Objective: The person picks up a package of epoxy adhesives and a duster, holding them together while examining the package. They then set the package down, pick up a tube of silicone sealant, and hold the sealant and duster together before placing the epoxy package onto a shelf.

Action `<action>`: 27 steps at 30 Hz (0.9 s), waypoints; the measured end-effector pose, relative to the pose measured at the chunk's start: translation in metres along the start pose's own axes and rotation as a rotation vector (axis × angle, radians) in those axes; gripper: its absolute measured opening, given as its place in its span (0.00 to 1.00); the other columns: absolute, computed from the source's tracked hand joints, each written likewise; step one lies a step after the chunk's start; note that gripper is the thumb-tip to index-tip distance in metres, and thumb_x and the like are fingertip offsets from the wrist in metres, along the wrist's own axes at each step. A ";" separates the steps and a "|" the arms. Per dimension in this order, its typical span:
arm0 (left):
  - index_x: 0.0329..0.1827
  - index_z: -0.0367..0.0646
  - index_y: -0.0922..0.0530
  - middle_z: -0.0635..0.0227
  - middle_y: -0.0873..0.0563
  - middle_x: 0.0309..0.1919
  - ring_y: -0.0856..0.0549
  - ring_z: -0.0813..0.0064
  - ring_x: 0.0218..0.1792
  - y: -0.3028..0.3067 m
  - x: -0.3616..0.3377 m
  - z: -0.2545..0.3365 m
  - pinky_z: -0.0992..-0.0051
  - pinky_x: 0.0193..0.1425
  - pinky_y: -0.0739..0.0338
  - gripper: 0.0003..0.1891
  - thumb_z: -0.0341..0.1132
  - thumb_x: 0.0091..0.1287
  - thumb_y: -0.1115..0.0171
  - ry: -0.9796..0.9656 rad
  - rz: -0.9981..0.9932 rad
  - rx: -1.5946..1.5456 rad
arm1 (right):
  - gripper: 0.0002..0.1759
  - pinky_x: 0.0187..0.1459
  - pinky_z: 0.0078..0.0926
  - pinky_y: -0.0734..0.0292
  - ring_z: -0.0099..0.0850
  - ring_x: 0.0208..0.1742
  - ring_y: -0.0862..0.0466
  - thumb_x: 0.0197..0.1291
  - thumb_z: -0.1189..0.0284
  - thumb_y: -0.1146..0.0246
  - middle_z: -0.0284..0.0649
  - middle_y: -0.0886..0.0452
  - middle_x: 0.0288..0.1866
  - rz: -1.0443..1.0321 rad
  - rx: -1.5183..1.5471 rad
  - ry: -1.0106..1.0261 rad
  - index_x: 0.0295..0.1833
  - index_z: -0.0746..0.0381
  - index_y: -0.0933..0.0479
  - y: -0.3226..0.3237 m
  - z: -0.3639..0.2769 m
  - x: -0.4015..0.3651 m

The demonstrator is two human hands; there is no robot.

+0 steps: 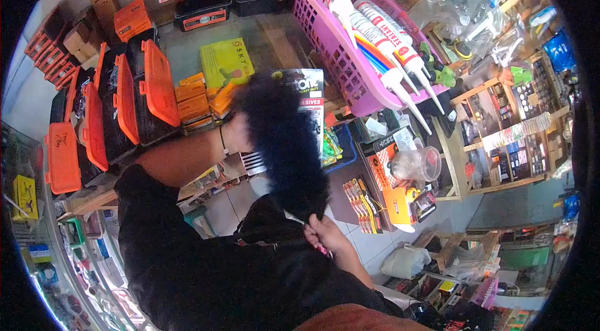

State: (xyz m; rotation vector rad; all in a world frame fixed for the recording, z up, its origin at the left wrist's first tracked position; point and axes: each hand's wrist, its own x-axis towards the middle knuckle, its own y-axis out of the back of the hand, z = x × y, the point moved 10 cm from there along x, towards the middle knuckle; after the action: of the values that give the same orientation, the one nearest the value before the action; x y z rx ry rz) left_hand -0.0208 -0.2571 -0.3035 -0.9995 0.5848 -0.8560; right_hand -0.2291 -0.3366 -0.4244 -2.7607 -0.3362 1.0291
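Observation:
A dark, fluffy duster point(287, 143) stands out across the middle of the view. My right hand point(325, 235) is closed around its lower end, near my body. My left hand point(239, 133) is beside the duster's upper left edge, partly hidden behind its fibres, so its fingers cannot be made out. Behind the duster is a white printed adhesives card point(314, 86). Small orange boxes point(192, 106) and a yellow-green box point(224, 62) lie on the glass counter just beyond my left hand.
Black cases with open orange lids point(159, 84) stand at the left. A pink basket point(350, 90) holds sealant tubes point(382, 34) at the upper right. A clear plastic jar point(428, 164) rests right of the duster. Wooden shelves point(500, 137) with small goods fill the far right.

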 end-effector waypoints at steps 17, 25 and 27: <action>0.60 0.40 0.36 0.56 0.29 0.56 0.30 0.60 0.58 -0.002 0.003 -0.003 0.61 0.64 0.41 0.33 0.59 0.64 0.64 0.005 0.033 -0.146 | 0.30 0.18 0.18 0.40 0.20 0.14 0.37 0.63 0.49 0.58 0.30 0.37 0.13 0.165 -0.027 0.039 0.15 0.59 0.37 0.016 -0.004 -0.012; 0.60 0.40 0.36 0.58 0.26 0.53 0.27 0.62 0.54 -0.010 0.003 -0.004 0.61 0.59 0.37 0.39 0.66 0.60 0.69 0.055 -0.018 -0.102 | 0.29 0.18 0.18 0.41 0.21 0.14 0.36 0.62 0.47 0.58 0.33 0.36 0.13 0.234 -0.025 0.039 0.17 0.57 0.40 0.026 -0.010 -0.018; 0.60 0.41 0.36 0.56 0.26 0.53 0.26 0.61 0.53 -0.012 0.002 -0.004 0.62 0.60 0.37 0.39 0.66 0.60 0.68 0.065 -0.040 -0.088 | 0.30 0.18 0.18 0.40 0.22 0.14 0.36 0.61 0.46 0.58 0.33 0.37 0.13 0.176 -0.059 0.067 0.16 0.58 0.40 0.022 -0.012 -0.019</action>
State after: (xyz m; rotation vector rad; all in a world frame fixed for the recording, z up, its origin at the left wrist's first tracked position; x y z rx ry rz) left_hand -0.0268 -0.2644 -0.2949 -1.0690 0.6640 -0.9071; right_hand -0.2317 -0.3642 -0.4089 -2.9128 -0.1173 0.9766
